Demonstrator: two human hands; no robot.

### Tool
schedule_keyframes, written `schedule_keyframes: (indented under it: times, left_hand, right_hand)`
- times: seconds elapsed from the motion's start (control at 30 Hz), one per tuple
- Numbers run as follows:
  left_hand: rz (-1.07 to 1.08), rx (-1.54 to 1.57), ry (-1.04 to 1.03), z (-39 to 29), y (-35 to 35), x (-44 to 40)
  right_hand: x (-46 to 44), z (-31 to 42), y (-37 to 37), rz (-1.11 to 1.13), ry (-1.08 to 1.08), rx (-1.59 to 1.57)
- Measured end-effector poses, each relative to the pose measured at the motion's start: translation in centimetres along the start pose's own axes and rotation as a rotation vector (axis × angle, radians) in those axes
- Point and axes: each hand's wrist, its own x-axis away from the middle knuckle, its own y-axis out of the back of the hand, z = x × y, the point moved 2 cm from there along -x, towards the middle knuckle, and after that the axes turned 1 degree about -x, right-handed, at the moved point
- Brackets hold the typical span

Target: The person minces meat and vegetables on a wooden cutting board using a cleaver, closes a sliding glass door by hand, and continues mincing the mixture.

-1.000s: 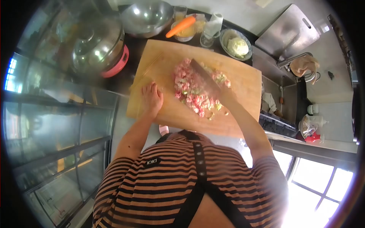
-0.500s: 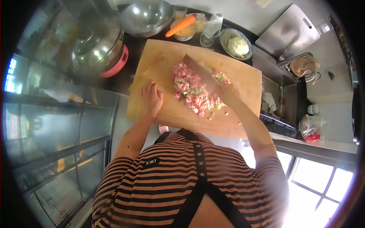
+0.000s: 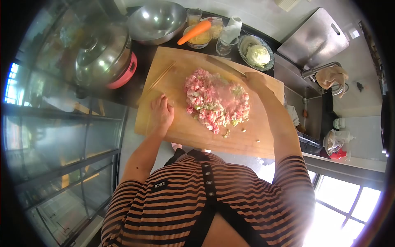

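The right hand (image 3: 256,81) is grasping the knife (image 3: 226,66) by its handle, with the fingers closed around it, and the blade is lying along the far side of the pile of chopped meat and greens (image 3: 217,101). This pile is sitting in the middle part of the wooden cutting board (image 3: 263,111), spread wide and uneven. I cannot tell if the blade is touching the wood. The left hand (image 3: 161,112) is resting on the left part of the board with its fingers bent, grasping nothing that I can see, and it is staying well apart from the blade. In my judgement, the person is chopping, and this free hand is steadying the board; its present place is a safe choice. For good work, the blade should be falling flat across the whole width of the pile, and the wrist should be staying loose. As the mass is spreading, it would be wise to be folding the edges inward with the flat side of the knife, so that every piece is meeting the edge. A few small bits (image 3: 226,133) are lying apart at the near side, and they need gathering. The 2 chopsticks (image 3: 162,77) are lying beyond the left hand, so careless sweeping could be pushing them.
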Motion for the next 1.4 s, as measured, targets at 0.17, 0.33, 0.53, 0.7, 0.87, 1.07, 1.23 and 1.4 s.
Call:
schedule_keyframes:
  times: [0.17,0.33,0.53,0.7,0.87,1.07,1.23,1.4]
  left_hand:
    - [0.005,-0.017,0.018,-0.3,0.3,-0.1]
    - [0.005,-0.037,-0.004,-0.3,0.4,-0.1]
    - [-0.017,-0.057,-0.029,-0.4,0.5,-0.1]
    - [-0.024,-0.039,-0.019,-0.3,0.3,0.0]
    - [-0.034,-0.038,-0.009,-0.1,0.0,0.1]
    - [-0.003,-0.033,0.009,0.1,-0.3,0.2]
    - [-0.012,-0.019,-0.006,0.0,-0.1,0.3]
    - [-0.025,-0.007,-0.009,0.0,0.1,-0.4]
  right_hand:
    - [0.3,-0.9,-0.9,0.073,0.079,-0.102]
    - [1.8,0.4,0.3,0.147,0.154,-0.148]
    - [4.7,1.5,1.0,0.095,0.243,-0.010]
    - [9.3,3.9,-0.1,-0.022,0.384,0.217]
    - [11.5,4.5,0.1,-0.028,0.275,0.178]
    - [12.7,6.5,6.0,-0.106,0.066,-0.176]
    - [11.6,5.7,-5.1,0.106,-0.066,-0.010]
    - [12.4,6.2,0.5,0.008,-0.059,-0.248]
